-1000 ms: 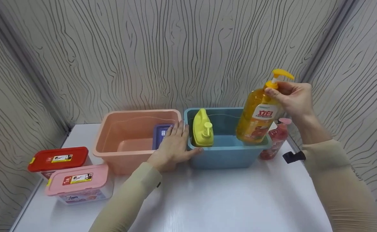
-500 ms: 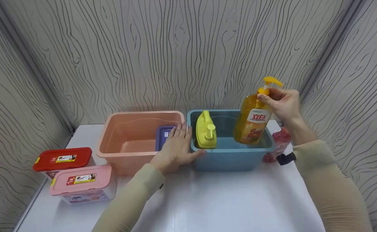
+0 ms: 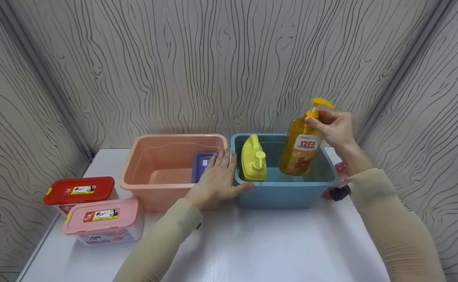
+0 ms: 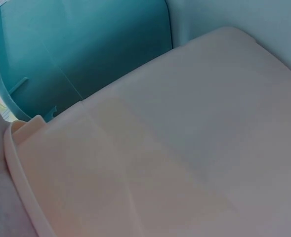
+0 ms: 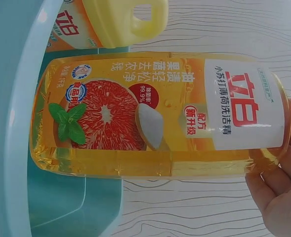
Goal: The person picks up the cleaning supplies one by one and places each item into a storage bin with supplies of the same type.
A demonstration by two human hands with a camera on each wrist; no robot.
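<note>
My right hand point(image 3: 336, 127) grips a clear bottle of orange dish soap point(image 3: 301, 147) by its neck, just under the yellow pump. The bottle hangs slightly tilted, its lower end inside the blue bin point(image 3: 282, 196). In the right wrist view the soap bottle point(image 5: 170, 113) shows a grapefruit label. A yellow jug with a pump point(image 3: 253, 160) stands at the left inside the blue bin. My left hand point(image 3: 217, 180) rests with straight fingers over the adjoining rims of the blue bin and the pink bin point(image 3: 162, 196). Part of a purple-lidded box point(image 3: 201, 166) in the pink bin is hidden by that hand.
A red-lidded box point(image 3: 80, 190) and a pink-lidded box point(image 3: 103, 219) sit on the white table point(image 3: 248, 246) at the left. A pink bottle point(image 3: 341, 172) stands right of the blue bin, mostly behind my right wrist. A patterned wall point(image 3: 213, 66) rises behind the bins.
My right hand has moved left and down with the dish soap bottle, from the blue bin's right rim to inside its opening. My left hand stays on the rims.
</note>
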